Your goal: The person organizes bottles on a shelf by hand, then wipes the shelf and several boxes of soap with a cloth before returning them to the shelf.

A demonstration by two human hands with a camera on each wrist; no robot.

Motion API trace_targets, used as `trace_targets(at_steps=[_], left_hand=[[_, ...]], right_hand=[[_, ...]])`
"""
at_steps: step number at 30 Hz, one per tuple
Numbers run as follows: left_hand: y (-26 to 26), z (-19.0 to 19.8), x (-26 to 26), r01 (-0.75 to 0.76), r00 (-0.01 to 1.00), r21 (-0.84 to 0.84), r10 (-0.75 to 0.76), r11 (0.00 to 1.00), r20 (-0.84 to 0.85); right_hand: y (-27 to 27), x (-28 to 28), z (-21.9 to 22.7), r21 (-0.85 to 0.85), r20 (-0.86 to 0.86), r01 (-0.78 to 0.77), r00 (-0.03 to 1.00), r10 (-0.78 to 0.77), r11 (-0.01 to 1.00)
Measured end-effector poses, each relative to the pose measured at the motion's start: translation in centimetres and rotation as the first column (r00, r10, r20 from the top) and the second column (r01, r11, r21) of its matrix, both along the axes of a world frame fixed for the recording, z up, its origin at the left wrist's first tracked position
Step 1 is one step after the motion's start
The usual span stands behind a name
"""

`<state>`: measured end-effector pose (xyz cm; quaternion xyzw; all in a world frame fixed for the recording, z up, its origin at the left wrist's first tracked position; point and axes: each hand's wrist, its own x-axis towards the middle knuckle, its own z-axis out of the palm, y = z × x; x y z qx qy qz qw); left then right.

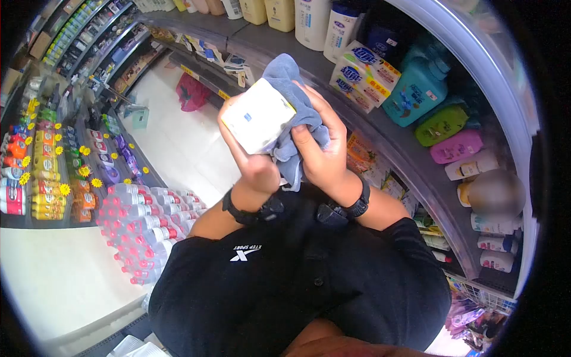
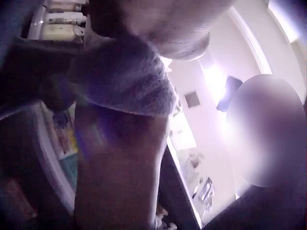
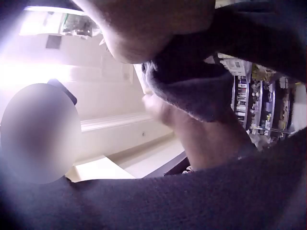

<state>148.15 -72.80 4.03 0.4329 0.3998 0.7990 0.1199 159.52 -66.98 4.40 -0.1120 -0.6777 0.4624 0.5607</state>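
Observation:
In the head view my left hand point(image 1: 260, 172) holds a white, box-shaped pack point(image 1: 256, 119) with a small blue mark and a yellow edge. My right hand point(image 1: 327, 156) grips a blue-grey cloth point(image 1: 303, 110) bunched against the pack's right side and far end, its thumb pressed into the folds. Both hands are raised in front of the chest, close together. Dark folds of the cloth point(image 2: 124, 76) hang under the near hand in the left wrist view. The right wrist view shows the cloth point(image 3: 192, 88) above the other forearm point(image 3: 211, 143); the pack is mostly hidden there.
A shelf point(image 1: 410, 140) curves along the right, bearing wrapped multipacks point(image 1: 364, 76), a large teal bottle point(image 1: 416, 89) and several other bottles. Shrink-wrapped bottles point(image 1: 148, 220) are stacked on the floor at left, near shelves of detergent point(image 1: 47, 172). A pink bag point(image 1: 191, 94) lies farther down the aisle.

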Motion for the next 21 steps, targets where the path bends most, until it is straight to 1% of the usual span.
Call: trace_targets(at_steps=[1, 2, 3, 4, 5, 6, 7, 8, 9, 11, 12, 13, 14, 15, 16, 17, 18, 19, 20, 21], left_hand=[[-0.2, 0.0, -0.4, -0.179, 0.968, -0.130, 0.152, 0.975, -0.198], [0.2, 0.3, -0.8, -0.163, 0.985, -0.139, 0.152, 0.977, -0.083], [0.1, 0.2, -1.6, -0.167, 0.985, -0.141, 0.157, 0.976, -0.078], [-0.1, 0.0, -2.8, 0.014, 0.999, -0.132, -0.020, 0.991, -0.043], [-0.2, -0.1, -3.6, 0.196, 0.980, -0.116, -0.198, 0.974, -0.011], [-0.3, 0.4, -3.9, 0.190, 0.972, -0.133, -0.205, 0.973, -0.113], [-0.5, 0.4, -4.2, 0.188, 0.973, -0.134, -0.203, 0.973, -0.111], [-0.5, 0.4, -4.6, 0.203, 0.962, -0.124, -0.221, 0.971, -0.160], [-0.4, 0.4, -4.8, 0.220, 0.948, -0.114, -0.240, 0.969, -0.211], [1.2, 0.9, -5.2, 0.156, 0.968, -0.065, -0.166, 0.986, -0.191], [2.3, 0.9, -5.6, -0.029, 0.972, -0.026, 0.022, 0.999, -0.233], [3.4, 0.9, -6.1, -0.212, 0.940, 0.020, 0.209, 0.977, -0.268], [4.0, 0.0, -6.8, -0.256, 0.928, 0.024, 0.252, 0.966, -0.274], [4.0, -0.6, -6.8, -0.256, 0.928, 0.026, 0.253, 0.966, -0.273], [4.0, -1.0, -6.7, -0.032, 0.999, -0.065, 0.031, 0.997, -0.019], [4.1, -1.4, -6.5, 0.214, 0.950, -0.094, -0.185, 0.972, 0.250], [3.6, -1.7, -5.0, 0.192, 0.933, -0.124, -0.142, 0.973, 0.331], [3.1, -2.1, -3.5, 0.111, 0.962, -0.139, -0.071, 0.984, 0.263], [2.4, -1.9, -1.5, 0.044, 0.982, -0.102, -0.025, 0.994, 0.187], [1.9, -1.4, -0.3, -0.020, 0.993, -0.058, 0.027, 0.998, 0.111]], right_hand=[[0.0, 0.0, 0.2, -0.004, 0.022, -0.047, 0.999, 0.047, 0.999], [0.0, -0.1, 0.5, -0.005, 0.027, -0.053, 0.998, 0.053, 0.999], [0.0, -0.1, 0.7, -0.073, 0.005, -0.134, 0.991, 0.135, 0.988], [0.0, -0.2, 1.1, -0.137, -0.023, -0.213, 0.977, 0.212, 0.967], [0.3, -0.2, 1.5, -0.137, -0.019, -0.214, 0.977, 0.214, 0.967], [0.7, -0.1, 1.8, -0.201, -0.067, -0.302, 0.953, 0.294, 0.932], [1.1, -0.1, 1.9, -0.259, -0.122, -0.388, 0.922, 0.369, 0.884], [1.3, -0.2, 1.6, -0.253, -0.138, -0.403, 0.915, 0.380, 0.880], [1.2, -0.4, 1.6, -0.253, -0.140, -0.402, 0.915, 0.378, 0.880], [0.5, -0.5, 1.8, -0.336, -0.158, -0.392, 0.920, 0.360, 0.856], [0.2, -0.3, 1.5, -0.384, -0.098, -0.350, 0.936, 0.339, 0.855], [-0.2, -0.3, 0.9, -0.401, -0.047, -0.305, 0.949, 0.313, 0.864], [-0.6, -0.6, 0.0, -0.286, 0.006, -0.228, 0.971, 0.240, 0.930], [-0.8, -0.9, -0.4, -0.163, 0.049, -0.151, 0.986, 0.161, 0.975], [-0.8, -0.7, -0.3, -0.067, 0.136, -0.089, 0.986, 0.097, 0.994], [-0.6, -0.9, -0.3, -0.065, 0.135, -0.082, 0.987, 0.090, 0.995], [-0.5, -1.1, -0.3, -0.134, 0.100, -0.076, 0.991, 0.090, 0.988], [-0.3, -1.3, -0.4, -0.205, 0.064, -0.073, 0.994, 0.088, 0.976], [0.3, -1.1, -0.2, -0.172, 0.018, -0.087, 0.996, 0.091, 0.981], [0.6, -0.8, 0.0, -0.176, 0.015, -0.081, 0.996, 0.085, 0.981]])
